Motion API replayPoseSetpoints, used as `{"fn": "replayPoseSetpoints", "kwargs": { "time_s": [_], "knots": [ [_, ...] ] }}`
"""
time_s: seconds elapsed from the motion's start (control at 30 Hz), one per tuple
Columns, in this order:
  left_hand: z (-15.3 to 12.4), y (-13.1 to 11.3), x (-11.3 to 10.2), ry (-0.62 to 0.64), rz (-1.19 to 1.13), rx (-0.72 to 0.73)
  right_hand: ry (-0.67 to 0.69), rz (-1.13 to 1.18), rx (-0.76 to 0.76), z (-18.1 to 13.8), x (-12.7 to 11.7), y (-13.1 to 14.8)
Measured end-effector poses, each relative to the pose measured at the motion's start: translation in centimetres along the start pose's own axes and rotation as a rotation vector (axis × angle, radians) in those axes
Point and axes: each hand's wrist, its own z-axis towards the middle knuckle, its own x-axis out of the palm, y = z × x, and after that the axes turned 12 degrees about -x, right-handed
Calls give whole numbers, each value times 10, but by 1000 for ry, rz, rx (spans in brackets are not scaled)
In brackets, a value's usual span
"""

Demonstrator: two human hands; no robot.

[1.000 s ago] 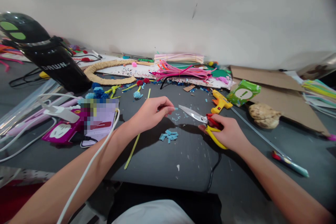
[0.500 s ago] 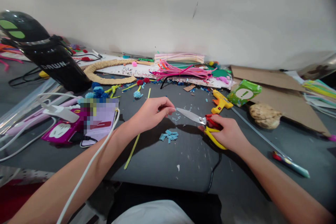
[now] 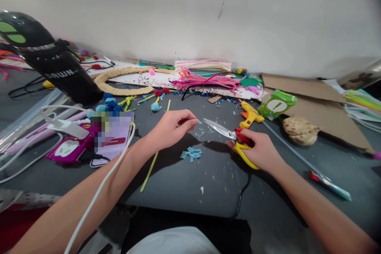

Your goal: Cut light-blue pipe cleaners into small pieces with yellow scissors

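Note:
My left hand [image 3: 171, 127] hovers over the grey table [image 3: 184, 178], fingers pinched on a tiny light-blue strip at its fingertips. My right hand [image 3: 257, 150] grips scissors [image 3: 230, 137] with red and yellow handles; the blades are slightly apart and point left at the pinched strip, a short gap away. Below the two hands lies a small heap of cut blue pieces [image 3: 190, 154]. A thin yellow-green stick [image 3: 154, 158] lies on the table under my left wrist.
A yellow glue gun [image 3: 250, 114], a green packet [image 3: 276, 105], cardboard [image 3: 312, 99] and a tan lump [image 3: 300, 130] lie right. Pink sticks [image 3: 205, 81], a tan ring [image 3: 119, 81], pom-poms [image 3: 111, 104], a black appliance [image 3: 50, 61], a magenta box [image 3: 89, 143] and white cable [image 3: 98, 194] sit behind and left.
The scissors closed in on the strip at my left fingertips, then drew back right with the blades slightly apart. My left hand has hardly moved.

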Motion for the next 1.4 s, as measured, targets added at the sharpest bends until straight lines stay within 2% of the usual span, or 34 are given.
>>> {"fn": "replayPoseSetpoints", "kwargs": {
  "time_s": [0.5, 0.77, 1.03, 1.4],
  "knots": [
    [-1, 2, 6, -2, -22, -11, 15, -54, -4, 2, 3, -1],
    [-1, 2, 6, 8, -24, -17, 21, -62, -61, 1, 1, -1],
    [0, 3, 7, 9, -35, -24, -25, 27, 27, 1, 1, 1],
    [-1, -1, 8, 8, -23, -11, 0, -15, -10, 2, 1, 5]
  ]
}}
